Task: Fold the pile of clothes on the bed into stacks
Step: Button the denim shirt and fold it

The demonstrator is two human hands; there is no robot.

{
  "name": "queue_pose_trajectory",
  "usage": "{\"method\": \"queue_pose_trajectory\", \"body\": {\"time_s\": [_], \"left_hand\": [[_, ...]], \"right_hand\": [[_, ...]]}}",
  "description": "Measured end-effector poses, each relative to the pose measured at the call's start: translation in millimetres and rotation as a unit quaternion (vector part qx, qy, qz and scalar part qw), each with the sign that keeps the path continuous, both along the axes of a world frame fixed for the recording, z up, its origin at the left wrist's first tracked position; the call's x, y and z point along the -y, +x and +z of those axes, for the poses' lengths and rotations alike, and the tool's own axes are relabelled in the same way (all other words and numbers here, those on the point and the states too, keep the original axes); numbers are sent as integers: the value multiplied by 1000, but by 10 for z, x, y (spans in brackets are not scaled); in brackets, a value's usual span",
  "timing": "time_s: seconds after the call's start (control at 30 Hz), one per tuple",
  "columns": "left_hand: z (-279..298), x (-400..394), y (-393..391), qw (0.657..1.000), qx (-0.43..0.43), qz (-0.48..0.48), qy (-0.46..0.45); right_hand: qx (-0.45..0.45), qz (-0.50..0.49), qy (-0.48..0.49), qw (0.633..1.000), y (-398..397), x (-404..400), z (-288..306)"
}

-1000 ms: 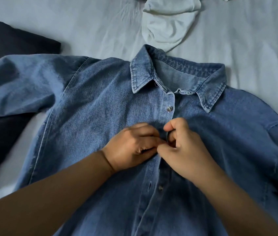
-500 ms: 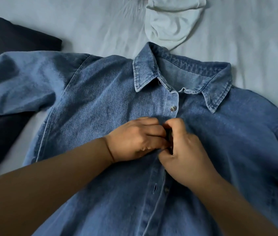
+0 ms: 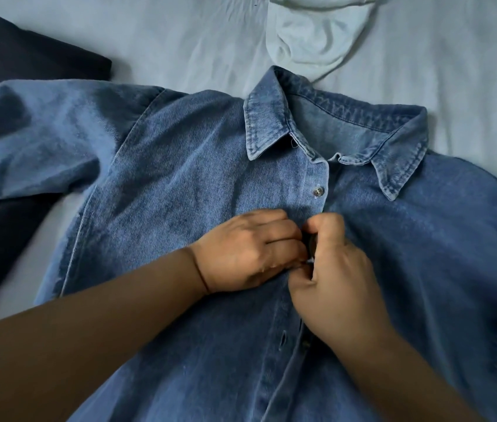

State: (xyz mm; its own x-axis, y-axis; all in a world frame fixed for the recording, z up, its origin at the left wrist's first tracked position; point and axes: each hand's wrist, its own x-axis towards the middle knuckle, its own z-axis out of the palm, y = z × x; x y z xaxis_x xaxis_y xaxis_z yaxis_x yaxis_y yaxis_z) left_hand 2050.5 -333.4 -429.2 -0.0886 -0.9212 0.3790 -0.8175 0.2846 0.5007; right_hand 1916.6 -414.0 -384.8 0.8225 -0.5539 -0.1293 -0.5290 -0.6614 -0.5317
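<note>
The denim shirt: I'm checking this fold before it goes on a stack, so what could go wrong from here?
1. Both hands, left hand and right hand, pinch the placket of the denim shirt and hide the button there, so it may slip out half-fastened.
2. The shirt's left sleeve lies over the dark garment and could drag it along.

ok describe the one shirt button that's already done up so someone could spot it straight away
A blue denim shirt lies face up on the pale bedsheet. Follow its front strip down from the collar: the fastened button is small, round and greyish, just above both hands. The button below the hands sits dark on the still-open strip.
</note>
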Motion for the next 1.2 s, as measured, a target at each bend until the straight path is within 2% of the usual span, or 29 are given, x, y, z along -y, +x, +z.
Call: {"method": "queue_pose_trajectory", "body": {"time_s": [0.3, 0.63, 0.77, 1.0, 1.2], "left_hand": [[10, -6, -9, 1000, 2, 16, -2], [-13, -14, -11, 999, 21, 44, -21], [-25, -38, -43, 997, 21, 76, -21], [2, -82, -211, 988, -44, 148, 23], [39, -82, -347, 983, -27, 179, 8]], "right_hand": [[35, -23, 60, 997, 13, -8, -30], [47, -21, 67, 996, -16, 5, -65], [57, -41, 111, 991, -9, 30, -71], [96, -66, 180, 977, -67, 82, -107], [120, -78, 254, 956, -83, 125, -58]]}}
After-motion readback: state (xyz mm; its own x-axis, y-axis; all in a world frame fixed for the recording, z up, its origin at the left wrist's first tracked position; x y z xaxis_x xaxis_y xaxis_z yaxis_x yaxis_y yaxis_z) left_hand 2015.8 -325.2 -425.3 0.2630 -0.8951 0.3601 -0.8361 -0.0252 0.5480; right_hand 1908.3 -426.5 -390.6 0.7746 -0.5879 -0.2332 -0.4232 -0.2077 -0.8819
